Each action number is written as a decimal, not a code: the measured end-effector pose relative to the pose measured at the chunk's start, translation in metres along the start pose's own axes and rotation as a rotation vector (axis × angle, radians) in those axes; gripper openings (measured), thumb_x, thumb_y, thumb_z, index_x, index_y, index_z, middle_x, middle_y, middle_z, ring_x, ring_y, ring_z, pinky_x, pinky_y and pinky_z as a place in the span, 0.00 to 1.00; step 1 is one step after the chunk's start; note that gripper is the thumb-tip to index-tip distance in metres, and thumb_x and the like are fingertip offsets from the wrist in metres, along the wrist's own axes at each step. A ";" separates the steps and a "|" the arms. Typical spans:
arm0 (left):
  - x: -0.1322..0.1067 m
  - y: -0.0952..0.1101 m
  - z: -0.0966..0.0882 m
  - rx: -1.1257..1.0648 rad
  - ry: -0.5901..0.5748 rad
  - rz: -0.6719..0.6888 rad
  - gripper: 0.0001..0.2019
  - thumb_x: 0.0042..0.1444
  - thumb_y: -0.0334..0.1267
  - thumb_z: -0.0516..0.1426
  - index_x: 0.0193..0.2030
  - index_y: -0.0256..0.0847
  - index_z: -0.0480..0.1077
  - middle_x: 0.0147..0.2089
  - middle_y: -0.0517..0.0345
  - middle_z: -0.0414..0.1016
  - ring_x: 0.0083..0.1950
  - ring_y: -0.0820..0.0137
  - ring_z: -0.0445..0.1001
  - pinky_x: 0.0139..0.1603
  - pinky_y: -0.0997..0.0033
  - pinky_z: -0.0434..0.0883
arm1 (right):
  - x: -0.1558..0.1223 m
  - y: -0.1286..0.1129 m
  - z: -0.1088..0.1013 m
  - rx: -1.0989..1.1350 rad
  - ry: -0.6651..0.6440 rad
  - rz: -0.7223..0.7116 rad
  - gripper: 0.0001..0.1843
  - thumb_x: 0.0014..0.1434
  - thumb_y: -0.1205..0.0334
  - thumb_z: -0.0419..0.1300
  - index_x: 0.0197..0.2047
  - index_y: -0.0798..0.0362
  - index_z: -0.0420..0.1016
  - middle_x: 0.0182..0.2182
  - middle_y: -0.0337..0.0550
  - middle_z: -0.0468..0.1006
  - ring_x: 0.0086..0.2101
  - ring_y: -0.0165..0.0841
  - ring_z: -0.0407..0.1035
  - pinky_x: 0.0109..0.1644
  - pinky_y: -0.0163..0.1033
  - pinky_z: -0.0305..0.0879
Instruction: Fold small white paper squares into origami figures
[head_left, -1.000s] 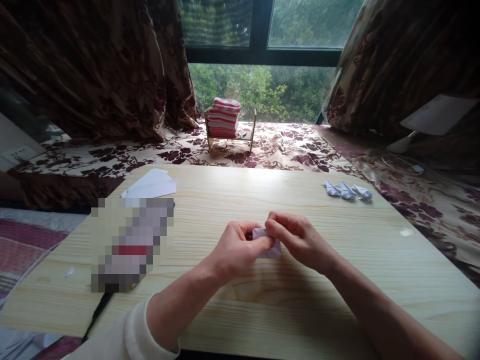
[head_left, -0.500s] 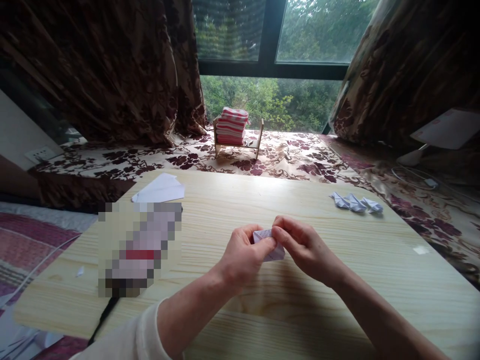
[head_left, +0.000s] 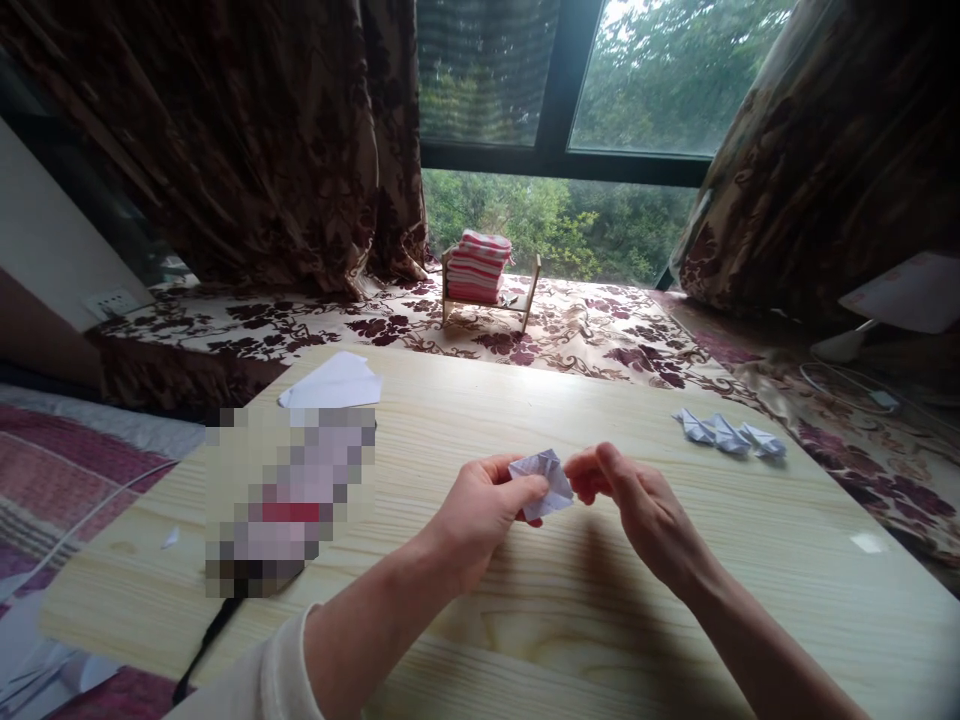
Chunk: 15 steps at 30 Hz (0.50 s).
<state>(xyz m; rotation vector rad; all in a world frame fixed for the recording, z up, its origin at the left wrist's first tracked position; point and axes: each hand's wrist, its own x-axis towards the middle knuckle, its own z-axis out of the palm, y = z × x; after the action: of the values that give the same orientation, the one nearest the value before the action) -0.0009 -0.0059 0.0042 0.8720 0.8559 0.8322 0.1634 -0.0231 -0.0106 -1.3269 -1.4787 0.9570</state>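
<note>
My left hand [head_left: 480, 515] pinches a small folded piece of white paper [head_left: 553, 492] above the table, thumb on top and fingers beneath. A raised fold stands up at the paper's upper edge. Just to the right, my right hand [head_left: 634, 510] holds nothing; its bent fingers are apart from the thumb, with the fingertips close to the paper's right edge. Whether they touch it I cannot tell. Three folded white paper pieces [head_left: 729, 436] sit in a row at the table's far right.
On the pale wooden table [head_left: 465, 430], white paper sheets [head_left: 334, 380] lie at the far left. A blurred-out object [head_left: 292, 510] with a black strap is nearer. Paper scraps lie at both sides. Beyond, a small rack [head_left: 534, 290] holds folded striped cloths [head_left: 480, 268] by the window.
My right hand has let go of the paper and drawn slightly right. A fold on the paper now stands raised. My left hand keeps its hold; the whole view has shifted a little.
</note>
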 end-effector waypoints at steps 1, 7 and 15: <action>0.000 0.000 0.000 -0.023 0.005 0.000 0.07 0.41 0.35 0.62 0.28 0.34 0.75 0.27 0.56 0.72 0.30 0.72 0.67 0.33 0.72 0.63 | -0.001 0.000 0.001 -0.004 -0.007 0.001 0.26 0.62 0.42 0.46 0.27 0.54 0.70 0.23 0.41 0.69 0.27 0.32 0.63 0.33 0.37 0.62; 0.001 -0.002 0.000 -0.085 0.010 0.010 0.07 0.39 0.32 0.63 0.29 0.33 0.74 0.25 0.58 0.72 0.29 0.73 0.68 0.36 0.71 0.65 | -0.004 -0.004 0.006 -0.061 -0.054 -0.044 0.20 0.59 0.48 0.54 0.24 0.53 0.67 0.21 0.37 0.66 0.24 0.30 0.61 0.28 0.34 0.60; 0.004 -0.001 -0.004 -0.017 0.028 0.043 0.12 0.48 0.43 0.61 0.28 0.33 0.73 0.26 0.58 0.71 0.30 0.73 0.66 0.34 0.73 0.64 | -0.005 -0.004 0.004 -0.085 -0.059 -0.045 0.18 0.59 0.51 0.54 0.23 0.53 0.66 0.20 0.36 0.64 0.23 0.28 0.59 0.27 0.33 0.58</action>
<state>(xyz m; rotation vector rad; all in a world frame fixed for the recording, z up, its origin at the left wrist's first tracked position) -0.0023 -0.0018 0.0009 0.8683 0.8558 0.8899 0.1587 -0.0288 -0.0090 -1.3304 -1.6036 0.9205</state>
